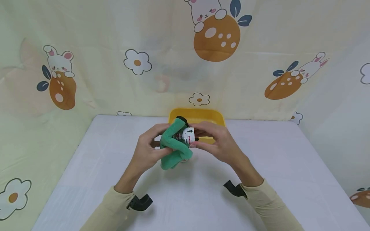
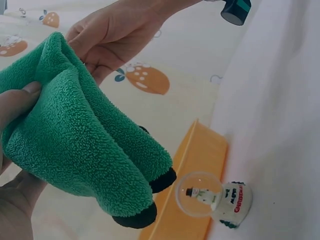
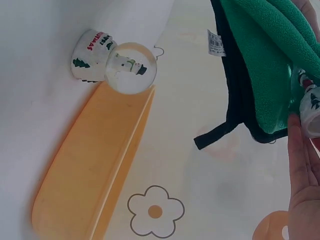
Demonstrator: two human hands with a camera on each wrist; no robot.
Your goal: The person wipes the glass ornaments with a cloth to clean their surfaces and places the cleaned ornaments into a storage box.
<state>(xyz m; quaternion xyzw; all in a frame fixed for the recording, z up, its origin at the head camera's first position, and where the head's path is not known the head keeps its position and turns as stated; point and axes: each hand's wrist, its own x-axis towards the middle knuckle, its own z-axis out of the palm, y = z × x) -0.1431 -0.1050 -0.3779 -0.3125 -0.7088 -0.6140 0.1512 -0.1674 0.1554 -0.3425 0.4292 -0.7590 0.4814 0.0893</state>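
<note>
My left hand (image 1: 147,147) holds a green terry towel (image 1: 173,144) with black edging, its thumb pressed on a fold. The towel wraps a tilted snow globe (image 1: 189,136) whose white base, with red lettering and a dark tree, sticks out to the right. By that base, my right hand (image 1: 216,141) grips the globe between thumb and fingers. Its glass ball is mostly covered by the cloth. In the right wrist view, a tag (image 3: 216,44) and a black loop hang from the towel's edge.
A second snow globe (image 2: 235,205) with a snowman inside stands upright on the white table (image 1: 115,138), mostly hidden by the towel from the head. A yellow tray (image 1: 196,113) sits at the table's back edge, before a patterned curtain (image 1: 167,29). Each wrist carries a black mount (image 1: 140,202).
</note>
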